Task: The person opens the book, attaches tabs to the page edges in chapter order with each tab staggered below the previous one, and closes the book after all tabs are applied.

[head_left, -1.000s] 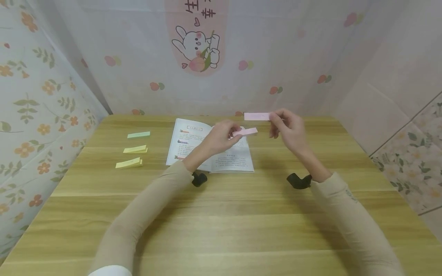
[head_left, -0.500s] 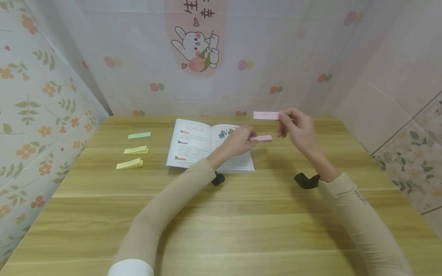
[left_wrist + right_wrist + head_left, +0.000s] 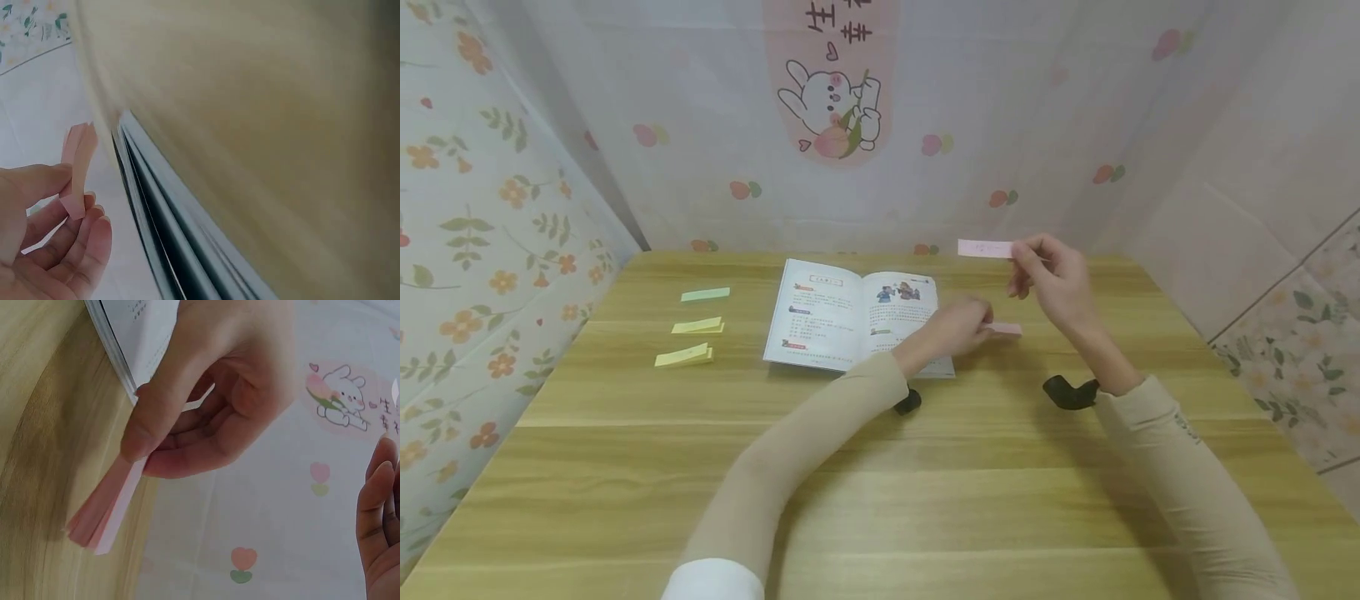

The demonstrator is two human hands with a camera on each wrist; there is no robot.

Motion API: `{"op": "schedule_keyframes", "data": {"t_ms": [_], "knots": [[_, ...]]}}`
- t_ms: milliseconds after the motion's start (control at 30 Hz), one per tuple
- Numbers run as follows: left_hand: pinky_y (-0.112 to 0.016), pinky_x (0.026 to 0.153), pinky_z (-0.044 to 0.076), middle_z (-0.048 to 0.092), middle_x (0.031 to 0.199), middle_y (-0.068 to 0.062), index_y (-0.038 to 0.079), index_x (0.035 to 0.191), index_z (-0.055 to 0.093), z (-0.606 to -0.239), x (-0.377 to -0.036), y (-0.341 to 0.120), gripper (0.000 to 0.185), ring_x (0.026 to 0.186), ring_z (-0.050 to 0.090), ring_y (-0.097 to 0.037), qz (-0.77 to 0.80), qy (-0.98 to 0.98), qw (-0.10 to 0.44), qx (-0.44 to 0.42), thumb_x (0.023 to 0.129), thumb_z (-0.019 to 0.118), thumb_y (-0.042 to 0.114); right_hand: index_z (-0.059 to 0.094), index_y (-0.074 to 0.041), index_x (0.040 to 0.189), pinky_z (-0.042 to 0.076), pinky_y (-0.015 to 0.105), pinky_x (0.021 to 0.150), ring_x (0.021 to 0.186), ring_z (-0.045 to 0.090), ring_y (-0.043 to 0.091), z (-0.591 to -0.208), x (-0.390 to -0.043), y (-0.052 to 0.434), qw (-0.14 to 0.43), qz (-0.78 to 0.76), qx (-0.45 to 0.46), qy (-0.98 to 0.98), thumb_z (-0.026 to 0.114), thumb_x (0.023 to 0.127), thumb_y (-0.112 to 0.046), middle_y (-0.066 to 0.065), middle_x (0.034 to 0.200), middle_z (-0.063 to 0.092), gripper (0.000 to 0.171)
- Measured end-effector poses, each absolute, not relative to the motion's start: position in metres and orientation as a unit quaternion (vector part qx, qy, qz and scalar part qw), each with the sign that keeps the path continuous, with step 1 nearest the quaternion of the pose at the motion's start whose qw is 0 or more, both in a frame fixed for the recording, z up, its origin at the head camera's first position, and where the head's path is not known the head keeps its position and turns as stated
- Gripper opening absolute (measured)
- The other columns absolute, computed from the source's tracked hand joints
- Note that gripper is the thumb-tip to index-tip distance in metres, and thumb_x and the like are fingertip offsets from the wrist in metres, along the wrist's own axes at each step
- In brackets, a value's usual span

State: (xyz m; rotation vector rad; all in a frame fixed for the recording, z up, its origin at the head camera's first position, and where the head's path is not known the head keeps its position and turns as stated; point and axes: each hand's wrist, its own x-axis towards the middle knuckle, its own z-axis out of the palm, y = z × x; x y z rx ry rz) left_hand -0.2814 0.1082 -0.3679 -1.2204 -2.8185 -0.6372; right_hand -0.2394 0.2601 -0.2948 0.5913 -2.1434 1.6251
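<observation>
My left hand [image 3: 951,329] pinches a pink sticky-note pad [image 3: 1004,328] between thumb and fingers. The pad's layered sheets [image 3: 103,512] fan apart slightly at the free end in the right wrist view. Higher and further right, my right hand [image 3: 1060,279] pinches one end of a pink sticky note [image 3: 983,248] with faint writing, held up before the backdrop. An open book [image 3: 820,321] lies on the table, its lower right page partly hidden by my left arm. Only the right hand's fingers [image 3: 381,519] show at the right wrist view's edge.
On the table's left lie a green sticky-note strip [image 3: 705,294] and two yellow sticky-note pads [image 3: 697,325], spaced front to back. Black wrist mounts [image 3: 1071,392] hang beneath both wrists. A printed curtain [image 3: 925,192] stands behind the wooden table [image 3: 865,500].
My left hand has moved right and nearer to me with the pink pad, uncovering the right page's picture. The right hand has shifted a little right, still holding the note.
</observation>
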Motion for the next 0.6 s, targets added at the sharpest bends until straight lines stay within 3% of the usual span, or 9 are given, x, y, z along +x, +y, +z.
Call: {"op": "schedule_keyframes", "data": {"t_ms": [167, 367, 500, 600], "knots": [[-0.018, 0.076, 0.048, 0.067, 0.102, -0.004, 0.004, 0.11, 0.067, -0.369, -0.278, 0.118, 0.019, 0.089, 0.06, -0.013, -0.173, -0.9, -0.01, -0.4, 0.099, 0.065, 0.019, 0.06, 0.009, 0.093, 0.05, 0.022, 0.05, 0.052, 0.061, 0.015, -0.295, -0.242, 0.265, 0.193, 0.578, 0.197, -0.768, 0.059, 0.103, -0.015, 0.006, 0.068, 0.062, 0.026], [-0.02, 0.071, 0.048, 0.065, 0.093, -0.002, 0.006, 0.1, 0.069, -0.369, -0.274, 0.127, 0.021, 0.081, 0.058, -0.012, -0.154, -0.907, -0.026, -0.391, 0.099, 0.067, 0.027, 0.063, 0.0, 0.09, 0.05, 0.021, 0.05, 0.051, 0.061, 0.014, -0.295, -0.245, 0.274, 0.197, 0.577, 0.188, -0.77, 0.059, 0.103, -0.015, 0.005, 0.067, 0.063, 0.02], [-0.022, 0.07, 0.046, 0.06, 0.092, -0.001, 0.009, 0.097, 0.066, -0.37, -0.271, 0.131, 0.017, 0.079, 0.055, -0.012, -0.128, -0.915, -0.044, -0.381, 0.097, 0.068, 0.025, 0.065, -0.006, 0.088, 0.05, 0.021, 0.049, 0.051, 0.061, 0.015, -0.295, -0.246, 0.279, 0.198, 0.582, 0.186, -0.766, 0.06, 0.102, -0.014, 0.005, 0.067, 0.062, 0.018], [-0.023, 0.071, 0.047, 0.058, 0.094, -0.001, 0.011, 0.097, 0.064, -0.37, -0.269, 0.132, 0.012, 0.081, 0.055, -0.013, -0.111, -0.919, -0.057, -0.374, 0.097, 0.068, 0.022, 0.064, 0.0, 0.089, 0.05, 0.021, 0.049, 0.051, 0.061, 0.015, -0.295, -0.245, 0.281, 0.196, 0.587, 0.186, -0.763, 0.06, 0.102, -0.014, 0.006, 0.067, 0.062, 0.02]]}}
